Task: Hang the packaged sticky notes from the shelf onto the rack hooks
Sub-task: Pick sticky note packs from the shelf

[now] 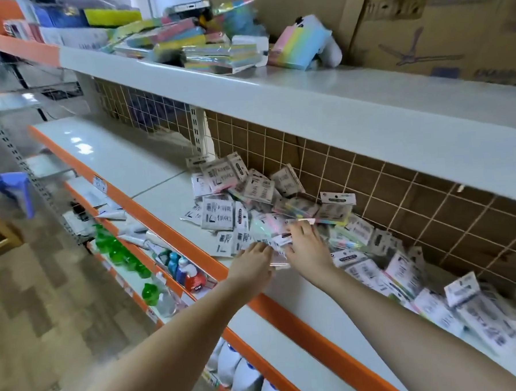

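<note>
At the centre of the frame both hands reach into the pile: the left hand (254, 259) and right hand (305, 246) together pinch one clear packet of sticky notes (278, 242) with pastel strips and a white printed card. More packets (250, 192) lie heaped on the white shelf (135, 160) with its orange edge, against a wire grid (400, 194). Cardboard boxes (421, 22) stand at upper right.

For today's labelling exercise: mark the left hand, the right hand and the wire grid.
left hand (252, 263), head view, back of hand
right hand (306, 246), head view, back of hand
wire grid (370, 186), head view, a wire crossing
</note>
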Available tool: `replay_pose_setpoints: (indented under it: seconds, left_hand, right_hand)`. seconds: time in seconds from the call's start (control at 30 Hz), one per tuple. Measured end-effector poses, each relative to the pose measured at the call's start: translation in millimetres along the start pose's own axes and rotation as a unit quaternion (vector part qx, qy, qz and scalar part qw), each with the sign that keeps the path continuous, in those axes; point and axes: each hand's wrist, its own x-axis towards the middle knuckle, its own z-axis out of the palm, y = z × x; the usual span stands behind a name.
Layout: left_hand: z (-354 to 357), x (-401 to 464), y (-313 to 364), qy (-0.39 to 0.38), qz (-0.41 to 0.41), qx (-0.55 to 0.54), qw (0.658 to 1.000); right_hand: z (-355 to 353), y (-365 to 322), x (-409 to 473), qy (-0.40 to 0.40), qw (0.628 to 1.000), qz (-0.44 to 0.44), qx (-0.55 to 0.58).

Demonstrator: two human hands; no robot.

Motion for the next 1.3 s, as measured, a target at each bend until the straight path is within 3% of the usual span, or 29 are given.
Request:
replay_pose_setpoints:
  seconds: [0.13,0.33,0.5,0.63,0.73,0.83,0.9,1.0,1.07,1.17,1.23,1.3]
  left_hand:
    - [3,25,-16,-0.007,0.054,0.048,0.997]
    - [7,46,-37,0.037,0.13,0.108,0.985]
    - [3,41,-42,0.038,0.181,0.144,0.972]
    - [-3,28,-55,0.136,0.287,0.179,0.931]
    - [-5,29,-68,0.206,0.328,0.067,0.919]
    - [-13,33,-73,0.199,0.328,-0.033,0.923]
    - [-18,35,-76,0.178,0.321,-0.106,0.924]
    - [-21,35,-80,0.072,0.26,-0.265,0.926]
    - [-22,31,-76,0.024,0.213,-0.387,0.897]
    - [-24,28,-63,-0.068,0.057,-0.611,0.787]
    - [-20,32,-57,-0.124,-0.05,-0.69,0.711]
    - [-19,33,-53,-0.168,-0.091,-0.72,0.667]
  right_hand:
    - [10,1,24,0.035,0.995,0.029,-0.085]
    - [23,1,46,0.021,0.994,0.034,-0.105]
    - [27,1,33,0.016,0.996,0.079,0.027]
    - [24,5,11,-0.002,0.993,0.067,0.097]
    - [24,3,-5,-0.022,0.992,0.069,0.101]
    - [21,-2,-13,0.022,0.987,0.094,0.128]
    - [17,-3,-18,0.058,0.982,0.1,0.15]
    - [13,-3,-31,0.096,0.967,0.152,0.178]
    - [8,-3,-38,0.132,0.947,0.224,0.187]
    - [-4,-4,-50,0.217,0.914,0.261,0.223]
    - [-13,-4,-59,0.266,0.886,0.269,0.267]
    - [-24,-2,-68,0.317,0.856,0.281,0.295]
